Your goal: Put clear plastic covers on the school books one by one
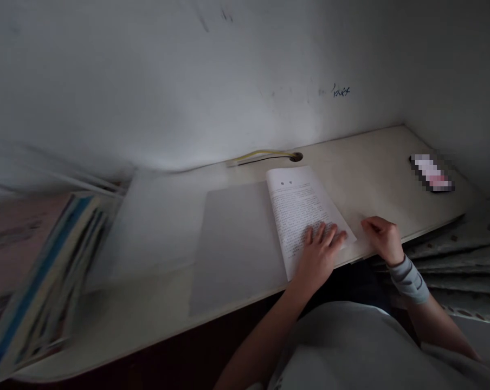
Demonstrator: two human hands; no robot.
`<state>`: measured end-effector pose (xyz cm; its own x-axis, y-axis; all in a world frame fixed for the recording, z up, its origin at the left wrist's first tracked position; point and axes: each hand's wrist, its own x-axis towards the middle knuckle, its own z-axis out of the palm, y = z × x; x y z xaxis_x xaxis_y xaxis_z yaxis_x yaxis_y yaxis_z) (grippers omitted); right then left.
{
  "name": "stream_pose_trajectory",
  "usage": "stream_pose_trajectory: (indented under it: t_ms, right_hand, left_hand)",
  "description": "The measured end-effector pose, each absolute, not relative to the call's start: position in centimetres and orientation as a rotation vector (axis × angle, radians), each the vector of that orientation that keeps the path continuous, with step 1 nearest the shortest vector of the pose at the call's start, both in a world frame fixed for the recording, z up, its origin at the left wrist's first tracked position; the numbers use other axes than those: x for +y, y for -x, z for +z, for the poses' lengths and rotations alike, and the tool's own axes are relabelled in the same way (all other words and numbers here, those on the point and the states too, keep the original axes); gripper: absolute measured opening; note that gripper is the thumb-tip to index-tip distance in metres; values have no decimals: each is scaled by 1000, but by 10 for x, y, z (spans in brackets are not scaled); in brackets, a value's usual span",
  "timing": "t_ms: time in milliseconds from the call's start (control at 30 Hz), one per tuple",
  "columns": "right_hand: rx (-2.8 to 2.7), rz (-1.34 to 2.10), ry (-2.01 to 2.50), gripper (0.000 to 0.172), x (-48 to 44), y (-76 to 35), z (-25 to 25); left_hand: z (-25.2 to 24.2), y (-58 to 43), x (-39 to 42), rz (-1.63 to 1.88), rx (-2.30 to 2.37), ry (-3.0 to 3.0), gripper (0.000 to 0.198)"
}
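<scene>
An open book (297, 208) lies on a pale desk (371, 168), its right page printed with text and its left page (237, 238) blank and grey. My left hand (320, 252) rests flat on the lower part of the printed page, fingers stretched out. My right hand (381, 235) sits on the desk just right of the book, near the front edge, fingers curled loosely with nothing visible in them. A grey wrist band (410, 279) wraps my right wrist.
A stack of books and papers (45, 271) fills the left end of the desk, blurred. A yellow cable (265, 156) runs into a hole by the wall. A blurred pink and white object (432, 173) lies at the far right. Patterned fabric (456, 260) hangs past the desk's right edge.
</scene>
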<state>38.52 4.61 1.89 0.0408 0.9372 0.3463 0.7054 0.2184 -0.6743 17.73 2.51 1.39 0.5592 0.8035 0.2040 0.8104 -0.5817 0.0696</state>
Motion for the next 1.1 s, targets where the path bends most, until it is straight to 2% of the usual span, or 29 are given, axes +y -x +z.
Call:
stream_pose_trajectory:
  t_ms: [400,500,567,633,700,967,1100]
  right_hand:
    - [-1785,239,1464,23,46,-383,16]
    - [-1794,86,1548,25,49,-392,7]
    - [-1882,-38,1579,34,48,-398,0]
    - [-2016,-132,1595,51,44,-402,-6]
    - [-2119,-177,1615,58,40,-403,-8]
    - [-2208,-31,1534,33,46,-392,-6]
    - [-2127,5,1468,28,49,-390,-9]
  left_hand:
    - [30,-200,34,-388,-1560,2641,41]
    - [25,-209,39,-351,-1558,2650,39]
    - [19,-211,41,-316,-1530,2690,38]
    - [14,-210,41,-303,-1521,2713,39]
    - [12,-207,41,-291,-1526,2723,41]
    - [17,-190,23,-230,-1642,2659,45]
    - [16,-182,16,-204,-1659,2628,47]
